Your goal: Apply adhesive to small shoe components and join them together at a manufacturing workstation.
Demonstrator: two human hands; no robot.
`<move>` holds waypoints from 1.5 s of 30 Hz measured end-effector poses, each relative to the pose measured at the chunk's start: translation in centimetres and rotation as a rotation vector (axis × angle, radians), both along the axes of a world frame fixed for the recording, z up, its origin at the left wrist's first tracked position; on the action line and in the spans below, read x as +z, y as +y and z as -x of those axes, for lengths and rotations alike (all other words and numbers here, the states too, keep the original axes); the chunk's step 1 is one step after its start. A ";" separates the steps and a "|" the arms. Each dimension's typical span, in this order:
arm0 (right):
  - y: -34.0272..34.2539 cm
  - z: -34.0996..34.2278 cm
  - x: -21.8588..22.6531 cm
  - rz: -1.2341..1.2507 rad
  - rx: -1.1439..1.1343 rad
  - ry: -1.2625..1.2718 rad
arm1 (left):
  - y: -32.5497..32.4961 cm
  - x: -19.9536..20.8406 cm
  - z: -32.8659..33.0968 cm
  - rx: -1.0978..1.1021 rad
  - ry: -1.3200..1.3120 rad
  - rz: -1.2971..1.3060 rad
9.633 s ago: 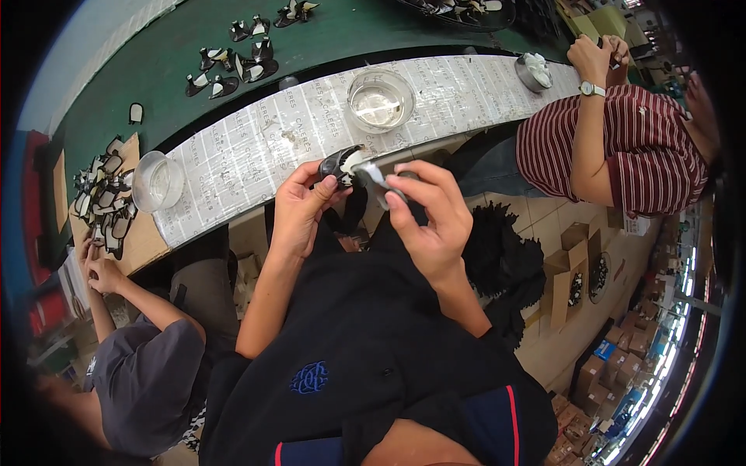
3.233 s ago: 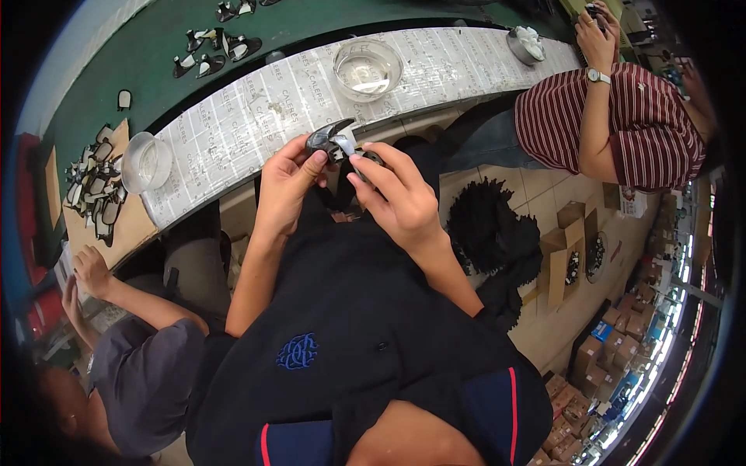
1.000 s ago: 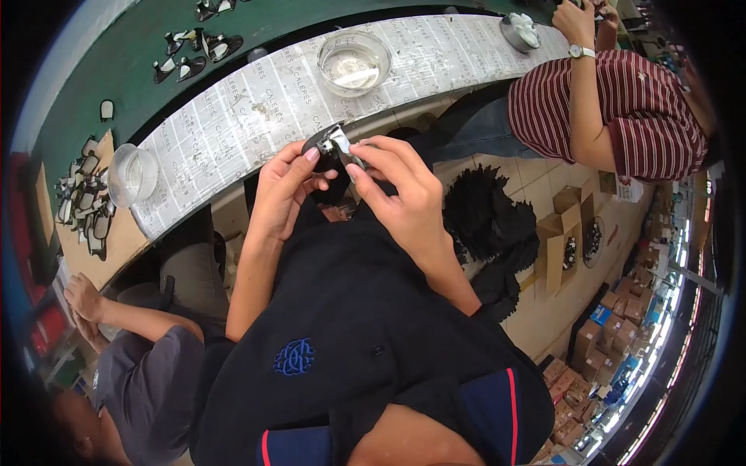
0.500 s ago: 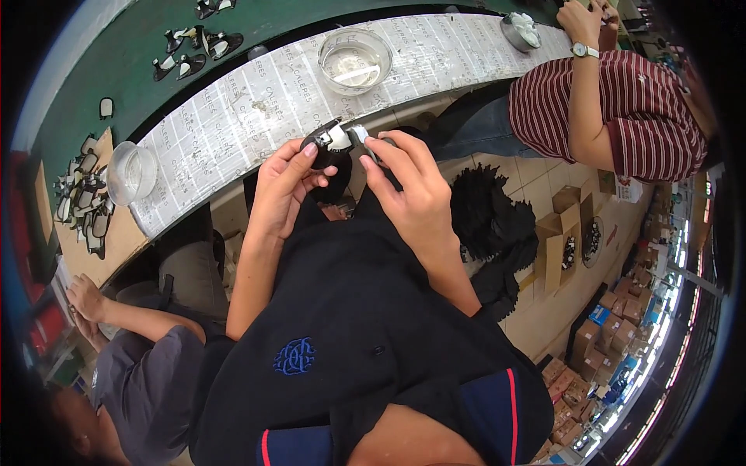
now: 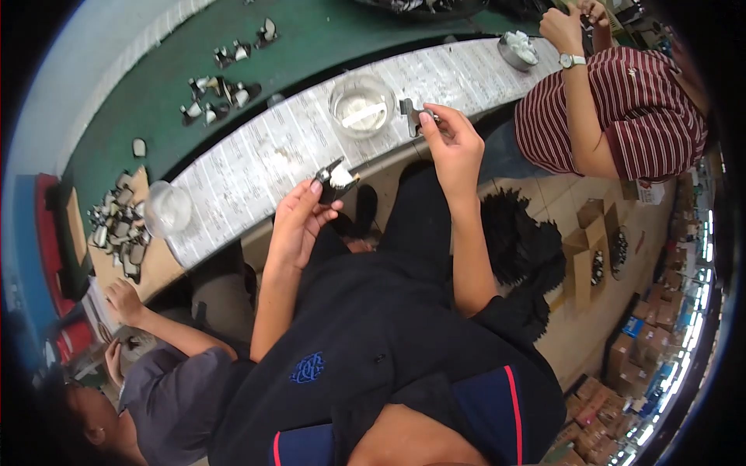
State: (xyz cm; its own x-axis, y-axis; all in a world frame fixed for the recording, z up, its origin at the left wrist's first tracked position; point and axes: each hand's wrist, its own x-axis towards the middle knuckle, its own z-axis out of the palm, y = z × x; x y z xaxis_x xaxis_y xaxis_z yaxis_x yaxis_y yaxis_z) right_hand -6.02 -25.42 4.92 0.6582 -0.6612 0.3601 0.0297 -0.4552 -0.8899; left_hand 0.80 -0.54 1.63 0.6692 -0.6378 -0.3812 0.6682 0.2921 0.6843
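Note:
My left hand (image 5: 298,213) is closed on a small black piece with a white face (image 5: 339,179), pinched between thumb and fingers just off the near edge of the covered bench. Its exact kind is not clear. In my right hand (image 5: 455,147), thumb and fingers grip a dark grey, flared metal clip-like tool (image 5: 414,118), raised over the bench edge. Left of that tool stands a clear round tub (image 5: 334,109) with whitish contents and a white strip lying across it. The two hands are apart.
Small black-and-white pieces (image 5: 219,92) lie on the green surface (image 5: 287,46); more are piled on cardboard (image 5: 159,268) at left beside another clear tub (image 5: 169,208). Co-workers sit on both sides. A bowl with white material (image 5: 518,50), black fringed material (image 5: 521,248) and an open carton (image 5: 587,248) are to the right.
My right hand has moved away from the piece, rightward and up beside the tub, taking the grey tool along. My left hand keeps its hold on the piece. The camera view has shifted.

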 end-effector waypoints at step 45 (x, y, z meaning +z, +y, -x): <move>-10.0 -11.7 -14.0 -0.592 -0.057 -0.369 | 1.0 -7.8 -25.9 0.112 -1.487 -1.310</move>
